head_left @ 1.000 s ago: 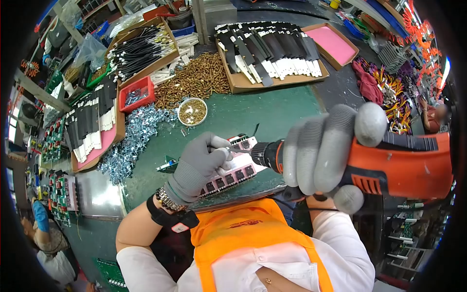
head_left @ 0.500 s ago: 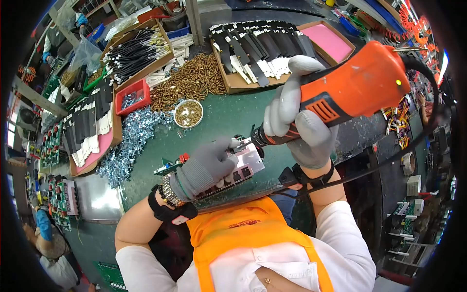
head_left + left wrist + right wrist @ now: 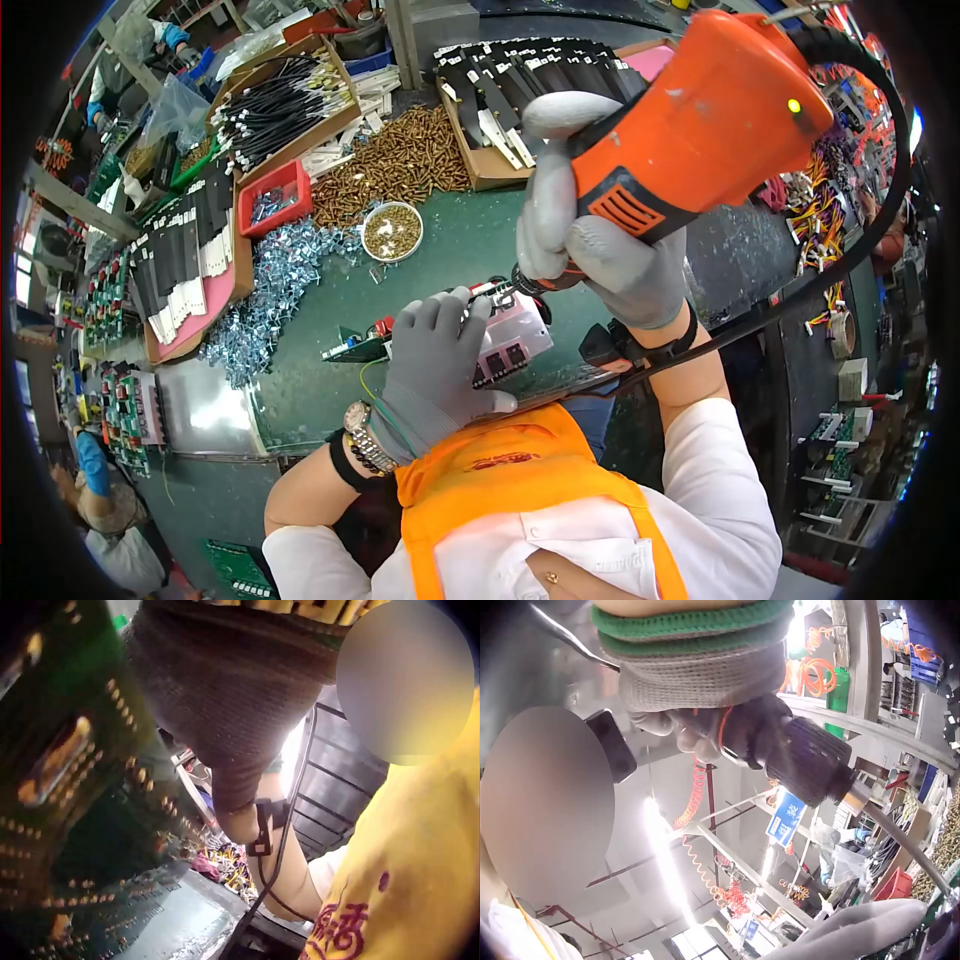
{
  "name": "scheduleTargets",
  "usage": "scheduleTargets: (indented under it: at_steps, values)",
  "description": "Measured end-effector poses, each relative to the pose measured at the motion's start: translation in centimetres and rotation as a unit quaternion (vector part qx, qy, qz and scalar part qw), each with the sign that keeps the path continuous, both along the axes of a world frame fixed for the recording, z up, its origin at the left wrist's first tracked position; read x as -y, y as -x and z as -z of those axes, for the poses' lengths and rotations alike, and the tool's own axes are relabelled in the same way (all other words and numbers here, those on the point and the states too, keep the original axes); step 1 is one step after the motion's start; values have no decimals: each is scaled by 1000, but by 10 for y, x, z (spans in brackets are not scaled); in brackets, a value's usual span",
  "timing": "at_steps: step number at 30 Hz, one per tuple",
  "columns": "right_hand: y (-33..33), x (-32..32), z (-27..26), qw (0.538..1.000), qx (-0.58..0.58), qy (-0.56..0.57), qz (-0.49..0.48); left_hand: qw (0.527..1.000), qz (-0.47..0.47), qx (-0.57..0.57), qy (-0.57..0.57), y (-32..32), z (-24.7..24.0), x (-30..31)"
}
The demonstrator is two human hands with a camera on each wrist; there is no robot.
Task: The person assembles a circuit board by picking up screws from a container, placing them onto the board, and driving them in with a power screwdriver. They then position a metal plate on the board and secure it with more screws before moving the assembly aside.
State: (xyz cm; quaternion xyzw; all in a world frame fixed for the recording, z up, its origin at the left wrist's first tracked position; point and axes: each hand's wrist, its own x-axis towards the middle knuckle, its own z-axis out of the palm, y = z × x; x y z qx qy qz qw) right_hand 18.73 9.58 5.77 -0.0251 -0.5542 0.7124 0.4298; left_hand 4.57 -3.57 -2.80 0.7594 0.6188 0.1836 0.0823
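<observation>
My gloved right hand point(image 3: 640, 270) grips an orange and black power screwdriver point(image 3: 700, 125), its body tilted up to the right. The bit point(image 3: 904, 840) points down at a circuit board assembly with a pinkish metal plate point(image 3: 518, 335) and dark square parts along its near edge. Across the left part of that assembly lies my gloved left hand point(image 3: 435, 355), fingers extended, fingertips close beside the bit. In the right wrist view a straight gloved finger point(image 3: 862, 926) lies near the bit's tip, which is at the frame edge. The left wrist view shows the green board's soldered face point(image 3: 112, 787) close up.
Behind the work are a round dish of small screws point(image 3: 392, 232), a brass-coloured screw pile point(image 3: 400, 160), silvery clips point(image 3: 265, 300) and a red tray point(image 3: 275, 198). A box of black and white strips point(image 3: 480, 165) stands at the back. The screwdriver's black cable point(image 3: 800, 285) loops down right.
My right hand has swung the screwdriver from nearly level to steeply tilted, over the board. The left hand has gone from curled fingers beside the bit to extended fingers across the assembly.
</observation>
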Motion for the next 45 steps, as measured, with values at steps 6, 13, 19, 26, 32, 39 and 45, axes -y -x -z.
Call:
scheduleTargets:
  at_steps: [6, 13, 19, 26, 32, 39, 45]
  values:
    - [7, 1, -1, 999, 29, -18, 0, 998, -34, -34, 44, -4, 0, -1]
    - [14, 1, 7, 998, 13, -52, 17, 999, -34, 0, 18, -2, 4, -1]
    - [28, -14, 19, 981, -89, -115, -129, 999, -28, -2, 19, 0, 5, -1]
    - [28, -9, 20, 992, -46, -106, -52, 999, -18, 11, 37, 0, 2, -3]
    - [27, -2, 21, 995, -10, -97, 9, 999, -14, 25, 24, 1, 4, -4]
    - [24, 10, 16, 998, -17, -62, 20, 991, -14, 135, -1, 36, -8, 13]
    - [22, 11, 14, 999, -31, -34, 12, 961, -269, 43, -51, 168, 27, 38]
